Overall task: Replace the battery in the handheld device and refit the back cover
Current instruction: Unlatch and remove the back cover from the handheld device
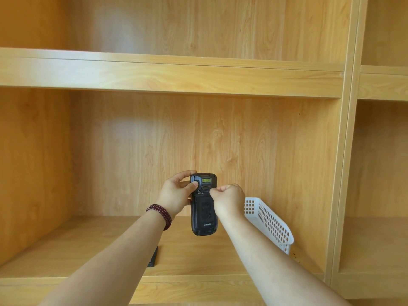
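A small black block (153, 257), half hidden by the left forearm, lies on the wooden shelf (92, 246); a white perforated basket (270, 221) stands at right. The left hand (176, 193) grips the upright handheld device (204, 204), back cover facing the camera, above the shelf. The right hand (229, 198), fingers curled, pinches at the cover's upper edge.

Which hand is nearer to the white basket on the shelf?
Right. The right hand is just left of the white basket, at the handheld device; the left hand grips the device's far side.
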A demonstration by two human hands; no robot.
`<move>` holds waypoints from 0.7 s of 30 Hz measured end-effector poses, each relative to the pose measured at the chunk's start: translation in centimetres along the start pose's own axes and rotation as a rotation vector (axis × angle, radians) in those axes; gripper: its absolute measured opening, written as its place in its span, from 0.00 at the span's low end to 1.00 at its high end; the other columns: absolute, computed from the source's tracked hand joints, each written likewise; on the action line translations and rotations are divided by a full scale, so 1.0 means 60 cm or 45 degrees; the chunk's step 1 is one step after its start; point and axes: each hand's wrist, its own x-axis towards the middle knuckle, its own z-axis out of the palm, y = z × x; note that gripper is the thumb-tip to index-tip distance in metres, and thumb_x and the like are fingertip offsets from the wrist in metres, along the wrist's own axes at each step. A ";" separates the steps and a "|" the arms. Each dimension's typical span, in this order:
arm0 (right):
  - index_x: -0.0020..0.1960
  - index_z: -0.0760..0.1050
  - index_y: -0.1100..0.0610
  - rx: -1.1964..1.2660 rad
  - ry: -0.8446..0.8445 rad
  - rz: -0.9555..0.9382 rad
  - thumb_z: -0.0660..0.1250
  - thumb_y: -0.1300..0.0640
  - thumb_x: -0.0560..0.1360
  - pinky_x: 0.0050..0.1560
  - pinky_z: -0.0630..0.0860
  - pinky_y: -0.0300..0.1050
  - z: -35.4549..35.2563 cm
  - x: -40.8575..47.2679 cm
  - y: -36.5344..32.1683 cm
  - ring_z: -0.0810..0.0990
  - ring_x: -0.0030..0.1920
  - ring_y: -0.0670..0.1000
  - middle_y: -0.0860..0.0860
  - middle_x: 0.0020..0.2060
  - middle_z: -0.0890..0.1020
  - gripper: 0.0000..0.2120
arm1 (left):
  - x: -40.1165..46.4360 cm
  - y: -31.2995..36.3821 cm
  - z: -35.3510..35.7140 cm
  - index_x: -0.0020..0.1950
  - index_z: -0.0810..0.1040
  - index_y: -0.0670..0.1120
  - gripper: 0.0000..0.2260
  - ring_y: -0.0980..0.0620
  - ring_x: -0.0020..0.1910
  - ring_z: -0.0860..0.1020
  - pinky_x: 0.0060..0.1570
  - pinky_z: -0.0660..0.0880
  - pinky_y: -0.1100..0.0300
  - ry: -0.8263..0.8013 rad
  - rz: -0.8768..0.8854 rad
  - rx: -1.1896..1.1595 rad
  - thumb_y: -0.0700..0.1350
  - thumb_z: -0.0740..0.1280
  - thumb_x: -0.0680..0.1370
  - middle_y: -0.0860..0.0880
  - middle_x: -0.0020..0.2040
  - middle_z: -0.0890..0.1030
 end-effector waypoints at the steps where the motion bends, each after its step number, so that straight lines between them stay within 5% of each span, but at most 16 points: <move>1: 0.38 0.78 0.59 0.013 0.017 0.011 0.70 0.59 0.74 0.29 0.69 0.37 0.000 0.000 -0.001 0.81 0.41 0.53 0.57 0.50 0.81 0.07 | 0.000 0.000 0.003 0.63 0.77 0.49 0.14 0.52 0.43 0.85 0.37 0.82 0.59 0.005 0.007 -0.001 0.37 0.66 0.79 0.46 0.48 0.86; 9: 0.45 0.80 0.63 0.063 0.062 0.062 0.70 0.58 0.73 0.33 0.74 0.40 0.004 0.011 -0.002 0.83 0.42 0.56 0.58 0.48 0.82 0.07 | 0.002 -0.004 0.016 0.63 0.76 0.50 0.14 0.51 0.46 0.85 0.42 0.83 0.55 0.020 0.041 0.012 0.37 0.66 0.79 0.46 0.50 0.86; 15: 0.41 0.80 0.66 -0.066 0.059 -0.150 0.68 0.61 0.75 0.32 0.64 0.30 -0.007 0.008 0.006 0.71 0.37 0.42 0.51 0.51 0.75 0.08 | 0.005 -0.004 0.017 0.63 0.76 0.50 0.14 0.50 0.46 0.85 0.41 0.83 0.56 0.019 0.033 0.015 0.38 0.66 0.79 0.46 0.50 0.86; 18: 0.41 0.81 0.63 -0.075 -0.011 -0.247 0.68 0.62 0.75 0.39 0.66 0.27 -0.017 0.009 0.011 0.73 0.43 0.44 0.49 0.49 0.76 0.07 | 0.007 -0.003 0.010 0.62 0.77 0.50 0.13 0.50 0.45 0.85 0.37 0.82 0.59 0.023 0.012 -0.026 0.38 0.66 0.80 0.44 0.49 0.86; 21: 0.45 0.82 0.56 0.151 -0.076 -0.156 0.67 0.57 0.77 0.50 0.76 0.40 -0.028 0.006 0.012 0.80 0.49 0.49 0.47 0.48 0.82 0.06 | 0.011 -0.002 0.005 0.62 0.76 0.50 0.13 0.49 0.45 0.85 0.38 0.82 0.58 0.028 -0.008 -0.068 0.38 0.65 0.80 0.44 0.50 0.86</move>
